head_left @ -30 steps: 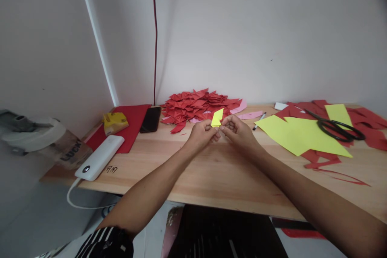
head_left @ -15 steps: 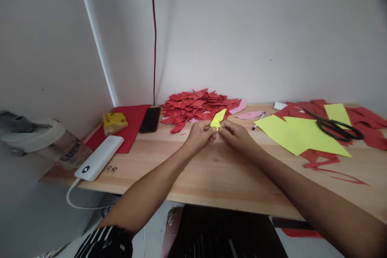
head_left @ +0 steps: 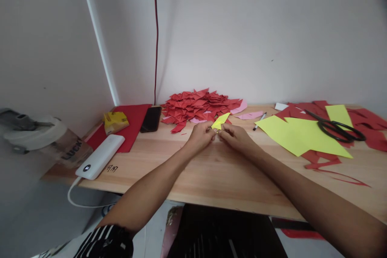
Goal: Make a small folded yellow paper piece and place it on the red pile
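A small folded piece of yellow paper point(head_left: 221, 120) is pinched between my two hands, its pointed end leaning up to the right. My left hand point(head_left: 202, 135) grips its lower left side, fingers curled. From the right, my right hand point(head_left: 234, 135) pinches the lower edge with thumb and fingers. The fingertips of both hands nearly meet and cover the bottom of the paper. Just behind them lies a heap of folded red paper pieces point(head_left: 196, 105).
Right: yellow sheet point(head_left: 302, 133), black scissors point(head_left: 338, 127), red scraps point(head_left: 370, 119) and a pen point(head_left: 260, 121). Left: phone point(head_left: 150, 119), yellow packet point(head_left: 115, 121) on red paper point(head_left: 133, 129), white power bank point(head_left: 100, 157) with a cable, and a bottle point(head_left: 66, 145). Pink scraps point(head_left: 250, 115) lie behind my right hand.
The yellow paper has tilted further right and lower between my fingers. Both hands keep hold of it, with small finger shifts. The whole view has moved slightly.
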Available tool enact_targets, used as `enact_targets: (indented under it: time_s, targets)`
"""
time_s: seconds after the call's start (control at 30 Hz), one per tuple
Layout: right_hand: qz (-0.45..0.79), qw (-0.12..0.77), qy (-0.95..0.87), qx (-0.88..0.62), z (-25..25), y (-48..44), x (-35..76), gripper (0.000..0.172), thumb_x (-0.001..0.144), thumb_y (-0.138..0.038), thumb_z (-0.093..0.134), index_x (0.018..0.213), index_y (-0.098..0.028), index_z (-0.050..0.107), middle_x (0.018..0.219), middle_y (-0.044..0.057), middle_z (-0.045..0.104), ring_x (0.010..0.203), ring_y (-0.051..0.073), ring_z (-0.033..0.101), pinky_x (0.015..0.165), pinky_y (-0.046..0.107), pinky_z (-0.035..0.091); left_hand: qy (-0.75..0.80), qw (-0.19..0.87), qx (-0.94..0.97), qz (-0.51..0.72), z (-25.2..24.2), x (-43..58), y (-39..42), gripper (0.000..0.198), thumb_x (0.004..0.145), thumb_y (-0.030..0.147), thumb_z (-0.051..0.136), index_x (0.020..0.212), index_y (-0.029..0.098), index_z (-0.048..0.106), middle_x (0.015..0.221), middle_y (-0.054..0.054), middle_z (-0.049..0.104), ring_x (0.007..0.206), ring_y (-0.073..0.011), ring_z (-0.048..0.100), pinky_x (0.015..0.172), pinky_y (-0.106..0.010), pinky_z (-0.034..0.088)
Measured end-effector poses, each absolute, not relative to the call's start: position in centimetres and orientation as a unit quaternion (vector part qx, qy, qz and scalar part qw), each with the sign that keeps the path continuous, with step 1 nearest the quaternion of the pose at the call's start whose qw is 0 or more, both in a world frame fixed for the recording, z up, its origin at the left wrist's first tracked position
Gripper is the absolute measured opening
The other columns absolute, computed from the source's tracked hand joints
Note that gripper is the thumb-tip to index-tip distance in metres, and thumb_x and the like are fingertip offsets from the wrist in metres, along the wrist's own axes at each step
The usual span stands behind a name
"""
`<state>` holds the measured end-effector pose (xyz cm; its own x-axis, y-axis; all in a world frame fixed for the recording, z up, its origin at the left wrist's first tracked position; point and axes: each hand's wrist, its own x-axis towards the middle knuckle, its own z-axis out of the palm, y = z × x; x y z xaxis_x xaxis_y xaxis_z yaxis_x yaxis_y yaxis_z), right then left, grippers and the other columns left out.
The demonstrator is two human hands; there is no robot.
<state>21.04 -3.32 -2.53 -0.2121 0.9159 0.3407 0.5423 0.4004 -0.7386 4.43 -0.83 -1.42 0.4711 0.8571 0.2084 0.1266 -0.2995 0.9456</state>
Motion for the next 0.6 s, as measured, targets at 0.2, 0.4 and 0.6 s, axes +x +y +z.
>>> enact_targets:
  time_s: [0.2, 0.4, 0.6]
  targets:
    - [0.297, 0.395, -0.717, -0.491, -2.22, -3.23, 21.15, 0.018, 0.082, -0.026, 0.045, 0.065, -0.022, 0.047, 0.059, -0.003, 0.051, 0.058, 0.014, 0.047, 0.057, 0.027, 0.035, 0.355, 0.55, 0.663, 0.363, -1.76, 4.58, -0.18, 0.014, 0.078, 0.024, 0.052, 0.068, 0.016, 0.049, 0.05, 0.003, 0.054, 0.041, -0.0065, 0.046, 0.046, -0.019, 0.036]
    - [0.29, 0.394, -0.719, -0.493, -2.38, -3.2, 21.08, 0.023, 0.085, -0.032, 0.048, 0.064, -0.021, 0.047, 0.059, -0.003, 0.05, 0.057, 0.013, 0.045, 0.056, 0.027, 0.034, 0.374, 0.5, 0.691, 0.364, -2.09, 4.36, -0.11, 0.025, 0.081, 0.031, 0.053, 0.062, 0.018, 0.044, 0.046, 0.005, 0.049, 0.042, -0.0071, 0.042, 0.048, -0.02, 0.032]
    - [0.283, 0.388, -0.731, -0.485, -2.45, -3.08, 21.07, 0.023, 0.084, -0.033, 0.05, 0.065, -0.021, 0.05, 0.06, -0.002, 0.051, 0.058, 0.014, 0.045, 0.055, 0.026, 0.033, 0.39, 0.403, 0.746, 0.359, -1.9, 4.33, -0.69, 0.019, 0.085, 0.025, 0.049, 0.067, 0.018, 0.045, 0.051, 0.005, 0.047, 0.049, -0.0094, 0.041, 0.051, -0.022, 0.028]
